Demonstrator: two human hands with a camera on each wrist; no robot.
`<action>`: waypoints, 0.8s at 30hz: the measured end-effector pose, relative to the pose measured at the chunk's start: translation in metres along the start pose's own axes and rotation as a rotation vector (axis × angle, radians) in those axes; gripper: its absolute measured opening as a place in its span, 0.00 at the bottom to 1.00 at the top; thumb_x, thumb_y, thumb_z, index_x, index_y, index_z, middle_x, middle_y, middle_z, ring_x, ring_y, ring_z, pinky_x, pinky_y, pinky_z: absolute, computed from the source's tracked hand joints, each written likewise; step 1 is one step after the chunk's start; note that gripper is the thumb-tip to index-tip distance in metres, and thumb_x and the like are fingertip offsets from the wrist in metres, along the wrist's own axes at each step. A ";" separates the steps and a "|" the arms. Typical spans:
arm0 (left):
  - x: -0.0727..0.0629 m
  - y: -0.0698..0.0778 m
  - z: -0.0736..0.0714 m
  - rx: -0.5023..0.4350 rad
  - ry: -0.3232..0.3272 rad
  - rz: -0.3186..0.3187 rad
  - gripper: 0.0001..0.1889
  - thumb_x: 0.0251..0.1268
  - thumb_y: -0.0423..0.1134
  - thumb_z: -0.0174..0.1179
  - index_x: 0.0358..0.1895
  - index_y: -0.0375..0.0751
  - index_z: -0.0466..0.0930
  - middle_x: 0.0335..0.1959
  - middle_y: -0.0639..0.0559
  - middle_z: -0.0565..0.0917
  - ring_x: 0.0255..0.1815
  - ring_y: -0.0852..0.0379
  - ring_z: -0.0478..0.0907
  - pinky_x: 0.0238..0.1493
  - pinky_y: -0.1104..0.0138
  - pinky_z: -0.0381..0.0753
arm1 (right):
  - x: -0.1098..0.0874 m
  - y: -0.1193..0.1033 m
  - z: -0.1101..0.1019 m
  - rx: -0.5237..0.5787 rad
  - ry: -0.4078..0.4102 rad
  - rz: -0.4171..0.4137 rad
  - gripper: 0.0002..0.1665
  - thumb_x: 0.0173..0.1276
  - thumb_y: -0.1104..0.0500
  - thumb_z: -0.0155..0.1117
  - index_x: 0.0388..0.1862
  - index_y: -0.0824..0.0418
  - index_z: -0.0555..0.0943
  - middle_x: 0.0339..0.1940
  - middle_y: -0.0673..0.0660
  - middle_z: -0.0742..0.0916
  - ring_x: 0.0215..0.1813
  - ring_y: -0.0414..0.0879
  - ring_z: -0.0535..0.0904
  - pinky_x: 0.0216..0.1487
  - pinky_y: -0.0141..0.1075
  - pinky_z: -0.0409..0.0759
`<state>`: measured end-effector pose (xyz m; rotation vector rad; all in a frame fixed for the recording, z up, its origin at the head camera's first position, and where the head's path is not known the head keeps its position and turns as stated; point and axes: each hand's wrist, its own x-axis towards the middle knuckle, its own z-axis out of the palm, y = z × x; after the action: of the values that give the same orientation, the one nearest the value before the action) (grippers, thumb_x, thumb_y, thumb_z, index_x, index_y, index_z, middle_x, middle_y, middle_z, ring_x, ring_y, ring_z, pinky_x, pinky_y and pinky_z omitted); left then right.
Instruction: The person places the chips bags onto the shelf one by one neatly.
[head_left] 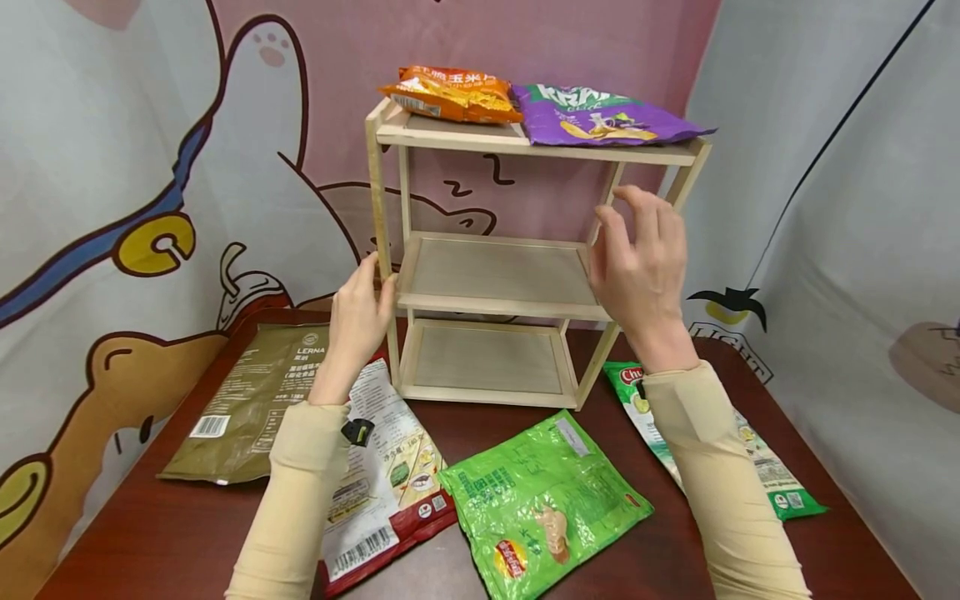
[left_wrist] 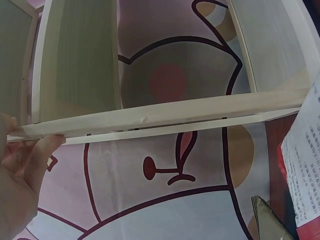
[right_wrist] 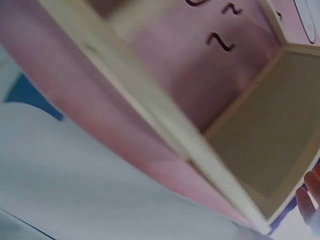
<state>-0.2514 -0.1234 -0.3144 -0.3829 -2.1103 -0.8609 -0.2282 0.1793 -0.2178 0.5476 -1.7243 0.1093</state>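
A light wooden three-tier shelf rack (head_left: 495, 271) stands at the back of the table. My left hand (head_left: 360, 321) grips its left front post; in the left wrist view the thumb and fingers of the left hand (left_wrist: 22, 172) hold that post. Raised in front of the rack's right post is my right hand (head_left: 641, 267), fingers loosely bent and nothing in them. Only the fingertips of the right hand (right_wrist: 310, 195) show in the right wrist view. On the top tier lie an orange snack bag (head_left: 457, 96) and a purple chip bag (head_left: 600, 117).
Around the rack's foot on the dark red table (head_left: 202, 542) lie a green chip bag (head_left: 547, 500), a white and red bag (head_left: 397, 467), an olive bag (head_left: 247, 400) and a green and white bag (head_left: 772, 467). A printed cloth backdrop (head_left: 277, 217) hangs behind.
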 end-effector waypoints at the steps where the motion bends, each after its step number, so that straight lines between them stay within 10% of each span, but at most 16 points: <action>1: 0.000 0.000 0.000 0.001 -0.001 0.000 0.18 0.70 0.36 0.54 0.57 0.25 0.71 0.39 0.33 0.82 0.31 0.39 0.83 0.27 0.53 0.81 | -0.007 0.002 0.000 -0.003 -0.012 0.003 0.12 0.65 0.66 0.48 0.40 0.70 0.78 0.48 0.67 0.80 0.46 0.63 0.75 0.42 0.53 0.72; 16: 0.000 0.002 -0.001 0.004 -0.005 -0.009 0.19 0.70 0.36 0.53 0.57 0.25 0.71 0.40 0.32 0.82 0.32 0.38 0.83 0.27 0.52 0.81 | -0.122 0.037 0.003 0.023 -0.043 0.133 0.10 0.58 0.71 0.50 0.37 0.70 0.77 0.40 0.69 0.79 0.35 0.64 0.72 0.33 0.53 0.69; 24: 0.000 0.000 0.000 0.012 0.001 -0.012 0.19 0.70 0.36 0.53 0.57 0.25 0.71 0.40 0.32 0.82 0.32 0.38 0.82 0.28 0.51 0.80 | -0.182 0.059 -0.001 -0.050 -0.340 0.239 0.08 0.63 0.67 0.52 0.36 0.71 0.77 0.37 0.68 0.79 0.35 0.64 0.74 0.31 0.51 0.71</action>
<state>-0.2515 -0.1233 -0.3150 -0.3643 -2.1173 -0.8551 -0.2291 0.2858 -0.3762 0.3338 -2.1151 0.1490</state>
